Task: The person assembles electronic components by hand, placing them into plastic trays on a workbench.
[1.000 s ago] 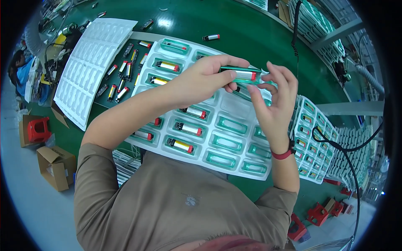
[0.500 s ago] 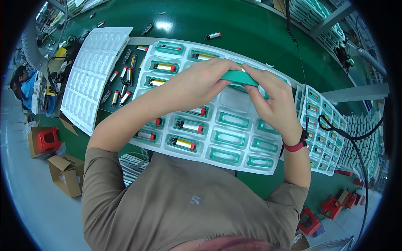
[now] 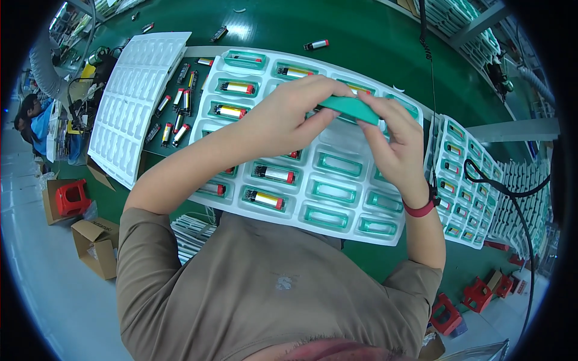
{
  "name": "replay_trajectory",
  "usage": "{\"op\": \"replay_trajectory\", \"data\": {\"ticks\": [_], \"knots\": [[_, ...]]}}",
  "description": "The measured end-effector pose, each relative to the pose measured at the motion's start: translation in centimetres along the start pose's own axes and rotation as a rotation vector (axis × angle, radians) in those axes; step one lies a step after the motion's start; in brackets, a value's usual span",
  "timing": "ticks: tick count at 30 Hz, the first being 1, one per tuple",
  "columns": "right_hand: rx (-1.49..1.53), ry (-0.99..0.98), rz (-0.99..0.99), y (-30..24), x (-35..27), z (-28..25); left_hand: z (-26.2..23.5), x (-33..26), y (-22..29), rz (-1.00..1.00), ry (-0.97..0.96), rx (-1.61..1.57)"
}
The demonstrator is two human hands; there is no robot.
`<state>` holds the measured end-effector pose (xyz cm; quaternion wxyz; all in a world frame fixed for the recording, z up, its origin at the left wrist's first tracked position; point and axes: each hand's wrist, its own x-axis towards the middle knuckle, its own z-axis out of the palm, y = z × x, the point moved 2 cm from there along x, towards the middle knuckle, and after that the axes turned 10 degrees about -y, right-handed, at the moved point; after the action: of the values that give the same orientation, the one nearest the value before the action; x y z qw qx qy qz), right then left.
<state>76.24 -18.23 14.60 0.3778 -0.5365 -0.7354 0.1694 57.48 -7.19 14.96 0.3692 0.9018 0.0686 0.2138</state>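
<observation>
A teal rectangular shell (image 3: 351, 109) is held in the air between my two hands, above the white molded tray (image 3: 340, 139). My left hand (image 3: 295, 111) pinches its left end between thumb and fingers. At its right end, my right hand (image 3: 394, 135) grips it the same way, a red band around that wrist. What lies inside the shell is hidden from me. Below, the tray's left pockets have teal shells holding cylindrical battery units with red ends (image 3: 265, 199). Nearer the right, several teal shells (image 3: 326, 216) lie without a battery unit. One pocket under my hands is bare white.
Loose battery units (image 3: 179, 129) lie on the green table left of the tray, beside a tilted blank white tray (image 3: 135, 99). Another filled tray (image 3: 466, 189) stands at the right, with a black cable (image 3: 512, 194) hanging over it. One battery unit (image 3: 316, 44) lies beyond.
The teal shell has tilted a little, its right end lower and more of its broad face showing. Both hands keep their grip on it. The whole view has shifted slightly.
</observation>
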Motion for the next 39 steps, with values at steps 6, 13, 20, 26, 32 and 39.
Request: {"op": "replay_trajectory", "data": {"ticks": [6,13,20,26,32,39], "knots": [[0.229,0.231,-0.107,0.0,0.7,0.2,0.8,1.0,0.3,0.113,0.225,-0.152],[-0.249,0.068,-0.079,-0.1,-0.4,0.0,0.0,0.6,-0.2,0.093,0.035,0.164],[0.446,-0.098,0.037,-0.6,-3.8,-0.5,0.3,0.1,-1.0,-0.172,-0.47,-0.656],[0.421,-0.136,0.296,1.2,-3.2,-0.8,0.9,0.3,-0.2,-0.039,0.078,0.114],[-0.468,-0.302,-0.059,1.7,-1.1,0.5,4.9,-2.1,0.4,0.076,-0.38,0.268],[-0.264,-0.366,0.029,11.9,11.4,0.0,2.7,-1.6,1.1,-0.175,-0.36,-0.082]]}}
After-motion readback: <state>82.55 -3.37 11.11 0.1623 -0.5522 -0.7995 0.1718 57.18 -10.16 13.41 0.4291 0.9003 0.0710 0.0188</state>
